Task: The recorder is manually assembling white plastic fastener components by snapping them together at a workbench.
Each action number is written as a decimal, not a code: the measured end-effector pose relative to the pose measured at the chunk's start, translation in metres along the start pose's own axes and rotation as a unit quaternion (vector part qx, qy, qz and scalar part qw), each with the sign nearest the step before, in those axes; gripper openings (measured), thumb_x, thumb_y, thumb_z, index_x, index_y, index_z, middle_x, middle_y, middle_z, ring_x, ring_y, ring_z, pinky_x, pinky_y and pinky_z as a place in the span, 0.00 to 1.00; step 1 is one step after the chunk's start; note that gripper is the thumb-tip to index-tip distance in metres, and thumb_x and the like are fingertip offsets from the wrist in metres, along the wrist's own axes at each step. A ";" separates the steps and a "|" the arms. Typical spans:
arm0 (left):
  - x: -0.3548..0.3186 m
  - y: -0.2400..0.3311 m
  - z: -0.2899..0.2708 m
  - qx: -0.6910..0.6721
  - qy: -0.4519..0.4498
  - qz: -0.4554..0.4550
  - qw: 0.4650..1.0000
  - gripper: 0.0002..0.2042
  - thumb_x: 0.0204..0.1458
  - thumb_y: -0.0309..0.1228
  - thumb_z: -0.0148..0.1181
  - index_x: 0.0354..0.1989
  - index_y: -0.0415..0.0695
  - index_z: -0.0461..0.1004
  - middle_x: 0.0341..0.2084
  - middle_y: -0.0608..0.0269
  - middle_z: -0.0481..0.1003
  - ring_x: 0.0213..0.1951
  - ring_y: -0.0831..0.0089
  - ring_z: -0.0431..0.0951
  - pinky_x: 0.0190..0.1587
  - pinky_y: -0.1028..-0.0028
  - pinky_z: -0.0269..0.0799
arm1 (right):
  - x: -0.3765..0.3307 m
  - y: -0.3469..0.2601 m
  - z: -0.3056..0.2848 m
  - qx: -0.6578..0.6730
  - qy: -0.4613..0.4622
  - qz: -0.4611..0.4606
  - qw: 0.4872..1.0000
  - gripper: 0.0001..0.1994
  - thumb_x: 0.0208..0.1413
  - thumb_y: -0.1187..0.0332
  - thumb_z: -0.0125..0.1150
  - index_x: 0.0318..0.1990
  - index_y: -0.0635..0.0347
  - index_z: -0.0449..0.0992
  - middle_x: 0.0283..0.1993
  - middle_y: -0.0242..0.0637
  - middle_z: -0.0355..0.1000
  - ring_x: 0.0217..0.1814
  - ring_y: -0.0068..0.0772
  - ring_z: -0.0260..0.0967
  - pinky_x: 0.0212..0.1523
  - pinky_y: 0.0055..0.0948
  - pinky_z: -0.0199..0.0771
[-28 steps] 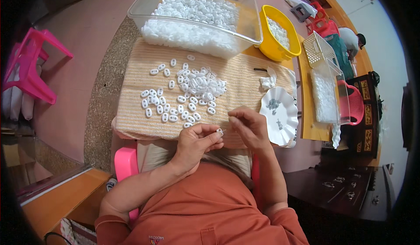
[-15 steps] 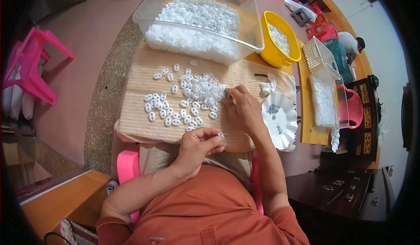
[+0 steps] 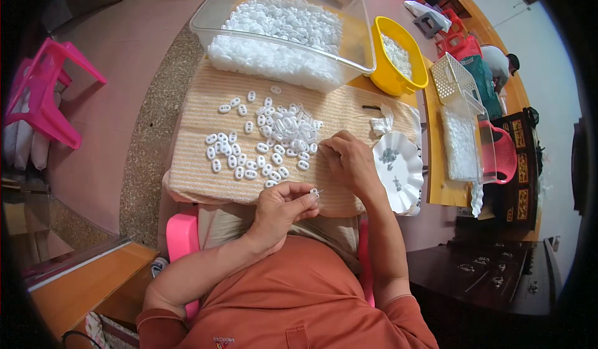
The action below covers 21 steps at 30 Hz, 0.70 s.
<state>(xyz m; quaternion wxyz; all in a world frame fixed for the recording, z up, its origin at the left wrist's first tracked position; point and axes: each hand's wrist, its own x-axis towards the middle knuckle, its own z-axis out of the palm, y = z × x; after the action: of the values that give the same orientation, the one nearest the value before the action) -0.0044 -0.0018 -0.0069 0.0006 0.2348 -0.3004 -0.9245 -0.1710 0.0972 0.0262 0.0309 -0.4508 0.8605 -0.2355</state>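
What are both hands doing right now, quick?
Left hand: closed, pinching a small white piece.
Right hand: partly closed; can't tell whether it holds anything.

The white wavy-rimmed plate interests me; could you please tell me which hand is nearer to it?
The right hand is nearer, just left of the white wavy-rimmed plate; the left hand is farther off to the left, holding a small white piece.

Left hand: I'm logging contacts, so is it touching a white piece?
Touching. The head view shows the left hand with a white piece pinched at the tips of its thumb and forefinger.
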 end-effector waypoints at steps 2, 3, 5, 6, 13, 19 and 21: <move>0.001 -0.001 0.000 -0.004 -0.001 -0.001 1.000 0.08 0.53 0.23 0.58 0.41 0.37 0.72 0.31 0.62 0.75 0.32 0.76 0.77 0.38 0.76 0.78 | -0.002 0.001 0.001 -0.003 0.008 0.003 1.000 0.06 0.51 0.71 0.59 0.32 0.63 0.78 0.33 0.42 0.72 0.35 0.46 0.71 0.36 0.37 0.70; 0.001 -0.001 0.000 -0.007 -0.001 -0.001 1.000 0.08 0.53 0.23 0.58 0.41 0.38 0.72 0.31 0.62 0.76 0.32 0.76 0.77 0.38 0.76 0.78 | -0.003 0.000 0.000 -0.003 0.008 0.003 1.000 0.06 0.51 0.71 0.59 0.32 0.63 0.78 0.33 0.42 0.72 0.35 0.46 0.71 0.36 0.37 0.70; 0.001 -0.001 -0.001 -0.006 0.000 -0.001 1.000 0.08 0.53 0.23 0.58 0.40 0.38 0.72 0.31 0.62 0.76 0.32 0.76 0.77 0.38 0.76 0.78 | -0.004 0.000 0.000 -0.002 0.000 0.013 1.000 0.05 0.51 0.71 0.59 0.32 0.62 0.78 0.34 0.41 0.73 0.35 0.46 0.71 0.36 0.36 0.70; 0.001 -0.002 -0.001 -0.004 0.001 -0.001 1.000 0.08 0.53 0.23 0.59 0.40 0.38 0.72 0.31 0.62 0.76 0.32 0.76 0.77 0.38 0.76 0.78 | -0.005 0.000 0.000 -0.002 0.000 0.013 1.000 0.05 0.51 0.71 0.59 0.32 0.62 0.78 0.34 0.41 0.73 0.35 0.46 0.71 0.36 0.36 0.70; 0.000 -0.003 0.001 -0.026 0.007 0.006 1.000 0.07 0.52 0.22 0.60 0.39 0.36 0.73 0.28 0.62 0.76 0.29 0.77 0.78 0.35 0.79 0.77 | -0.007 -0.002 -0.003 0.001 -0.012 -0.006 1.000 0.03 0.50 0.72 0.60 0.31 0.61 0.77 0.34 0.40 0.73 0.34 0.45 0.72 0.36 0.35 0.71; 0.003 -0.005 -0.004 -0.010 -0.004 0.009 1.000 0.07 0.53 0.23 0.58 0.40 0.38 0.72 0.29 0.62 0.76 0.31 0.76 0.77 0.38 0.76 0.78 | -0.007 -0.014 -0.006 0.013 -0.017 0.004 1.000 0.04 0.50 0.72 0.60 0.32 0.62 0.78 0.34 0.40 0.73 0.34 0.45 0.72 0.35 0.34 0.71; 0.003 -0.005 -0.004 -0.018 -0.006 0.010 1.000 0.07 0.53 0.22 0.58 0.40 0.37 0.72 0.29 0.62 0.76 0.31 0.76 0.77 0.38 0.76 0.78 | -0.007 -0.013 -0.005 0.001 -0.014 -0.004 1.000 0.04 0.50 0.72 0.60 0.32 0.62 0.78 0.34 0.40 0.73 0.33 0.45 0.72 0.35 0.34 0.71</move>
<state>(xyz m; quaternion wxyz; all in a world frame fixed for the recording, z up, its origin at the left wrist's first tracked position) -0.0050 -0.0001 -0.0137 0.0121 0.2262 -0.2858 -0.9311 -0.1586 0.0981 0.0348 0.0431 -0.4575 0.8578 -0.2303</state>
